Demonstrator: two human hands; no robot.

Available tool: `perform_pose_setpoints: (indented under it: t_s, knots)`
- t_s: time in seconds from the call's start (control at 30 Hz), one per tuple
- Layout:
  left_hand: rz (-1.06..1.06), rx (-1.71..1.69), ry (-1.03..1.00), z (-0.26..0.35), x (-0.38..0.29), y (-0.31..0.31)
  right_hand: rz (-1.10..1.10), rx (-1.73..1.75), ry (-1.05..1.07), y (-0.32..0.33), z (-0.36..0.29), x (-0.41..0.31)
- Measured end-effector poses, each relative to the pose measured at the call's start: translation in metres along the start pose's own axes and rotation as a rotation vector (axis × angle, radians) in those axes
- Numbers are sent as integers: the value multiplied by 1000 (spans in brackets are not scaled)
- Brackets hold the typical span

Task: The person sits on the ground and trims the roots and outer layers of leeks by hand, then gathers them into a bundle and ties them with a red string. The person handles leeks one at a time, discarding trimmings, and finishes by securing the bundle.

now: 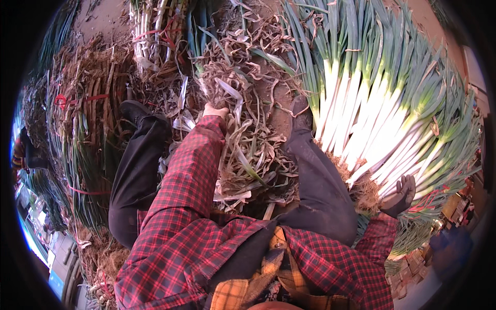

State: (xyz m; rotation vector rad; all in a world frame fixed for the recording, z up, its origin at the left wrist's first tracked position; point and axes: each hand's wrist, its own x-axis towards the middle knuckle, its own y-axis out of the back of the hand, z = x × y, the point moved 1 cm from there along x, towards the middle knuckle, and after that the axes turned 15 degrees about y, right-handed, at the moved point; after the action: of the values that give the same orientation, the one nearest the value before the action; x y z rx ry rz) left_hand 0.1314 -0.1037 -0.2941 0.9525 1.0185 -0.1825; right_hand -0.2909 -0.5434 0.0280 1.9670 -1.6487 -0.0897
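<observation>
My bare left hand [215,111] reaches forward into the heap of dry, peeled leaves [252,143] between my legs. Its fingers are hidden, so a hold on anything there cannot be made out; the pale stalk of a green onion [202,79] comes down close to it. On the other side, my right hand [406,195], in a dark glove or heavily soiled, is open with the fingers pointing up. It is beside the brown root ends [366,193] of a large fanned pile of long green onions [364,112], whose white stalks look clean.
Unpeeled onion bundles [91,97] tied with red cord are stacked at the left. Another tied bundle [153,35] lies at the top. My shoes [133,110] flank the leaf heap. More onions [414,234] lie behind my right hand. A blurred blue shape [451,248] is at lower right.
</observation>
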Motion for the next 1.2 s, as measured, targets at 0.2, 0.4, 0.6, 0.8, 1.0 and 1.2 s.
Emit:
perform_pose_setpoints:
  t_s: [0.2,0.4,0.6,0.8,1.0,1.2]
  knots:
    - [-250,-543,-268,-9,-51,71,-154,10,125,-75,-65,-8]
    - [-491,-825,-714,-7,-119,174,-295,331,104,-140,-138,-35]
    - [-468,-736,-889,-14,-197,228,-789,820,73,-214,-260,-93]
    - [-643,-490,-1043,-20,-307,252,-1172,906,135,-232,-388,-138]
    - [-501,-820,-1187,-9,-402,260,-972,1060,253,-190,-423,-176]
    - [-608,-1224,-1010,-22,-395,230,-778,983,199,-158,-398,-198]
